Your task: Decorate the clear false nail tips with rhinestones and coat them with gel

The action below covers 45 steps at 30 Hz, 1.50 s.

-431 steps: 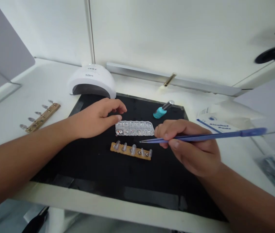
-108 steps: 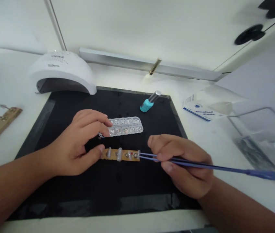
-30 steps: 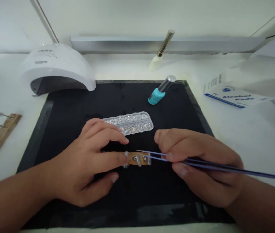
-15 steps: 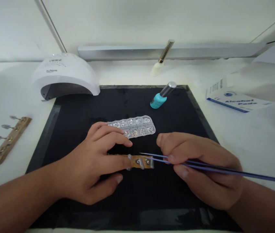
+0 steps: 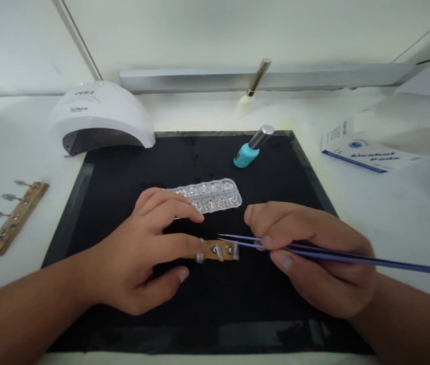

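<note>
My left hand (image 5: 139,253) lies over the left part of a small wooden strip (image 5: 225,252) carrying silvery nail tips on metal studs. Its index fingertip touches a nail tip (image 5: 200,251), while the thumb stays apart below and the fingers are spread. In my right hand (image 5: 313,253), thumb and fingers pinch a pair of purple tweezers (image 5: 252,242). The tweezers' points are slightly parted above the strip, with nothing visible between them. A clear compartment case of rhinestones (image 5: 218,195) sits behind the strip, partly hidden by my left hand.
The black mat (image 5: 199,314) lies under both hands. A turquoise polish bottle (image 5: 245,155) stands on it. Behind are a white nail lamp (image 5: 104,111) and a cream bottle with gold cap (image 5: 245,105). Another wooden stand (image 5: 17,218) is left; an alcohol pads box (image 5: 366,154) is right.
The whole view has shifted slightly. The tweezers stay above the strip, tilted a little differently. My left index finger remains on the nail tip.
</note>
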Each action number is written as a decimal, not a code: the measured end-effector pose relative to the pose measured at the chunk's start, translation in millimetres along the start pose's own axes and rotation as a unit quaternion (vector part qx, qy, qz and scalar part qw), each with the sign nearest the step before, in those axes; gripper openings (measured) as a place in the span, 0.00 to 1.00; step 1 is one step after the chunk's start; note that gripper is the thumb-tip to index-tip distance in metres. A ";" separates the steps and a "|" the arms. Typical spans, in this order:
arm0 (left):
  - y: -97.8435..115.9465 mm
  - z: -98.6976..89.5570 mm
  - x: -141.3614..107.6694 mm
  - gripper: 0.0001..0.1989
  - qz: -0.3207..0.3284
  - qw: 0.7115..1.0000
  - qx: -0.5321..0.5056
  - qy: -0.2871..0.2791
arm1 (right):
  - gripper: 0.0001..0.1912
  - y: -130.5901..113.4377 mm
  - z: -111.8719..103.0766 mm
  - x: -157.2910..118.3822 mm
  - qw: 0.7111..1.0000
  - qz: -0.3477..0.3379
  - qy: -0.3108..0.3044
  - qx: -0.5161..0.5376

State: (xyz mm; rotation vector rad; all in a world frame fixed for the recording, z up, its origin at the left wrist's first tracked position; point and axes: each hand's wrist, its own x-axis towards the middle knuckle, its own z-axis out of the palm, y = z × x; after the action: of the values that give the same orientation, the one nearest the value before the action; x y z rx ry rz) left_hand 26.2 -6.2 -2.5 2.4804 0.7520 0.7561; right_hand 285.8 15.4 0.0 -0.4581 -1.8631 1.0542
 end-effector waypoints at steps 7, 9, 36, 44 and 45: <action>0.6 1.2 0.3 0.17 0.000 1.000 0.017 -0.025 | 0.10 0.8 -1.1 0.4 1.000 -0.001 -0.006 -0.005; 0.5 1.4 0.5 0.16 0.000 1.000 0.020 -0.023 | 0.10 0.6 -0.5 0.7 1.000 0.000 -0.005 -0.005; 5.9 4.0 2.3 0.11 -0.016 0.999 0.042 -0.009 | 0.11 4.5 0.0 -0.3 1.000 -0.008 -0.009 -0.014; 5.1 4.4 3.5 0.07 -0.017 0.998 0.056 -0.007 | 0.10 4.9 2.6 0.1 1.000 -0.019 0.000 -0.009; 5.0 4.6 3.6 0.07 -0.016 0.998 0.058 -0.005 | 0.10 4.9 2.7 0.2 1.000 -0.017 0.000 -0.011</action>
State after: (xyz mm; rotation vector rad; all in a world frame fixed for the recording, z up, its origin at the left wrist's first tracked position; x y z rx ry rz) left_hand 33.4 -9.0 -1.9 2.5655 0.8529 0.7062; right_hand 282.8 17.0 -4.5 -0.4362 -1.8777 1.0123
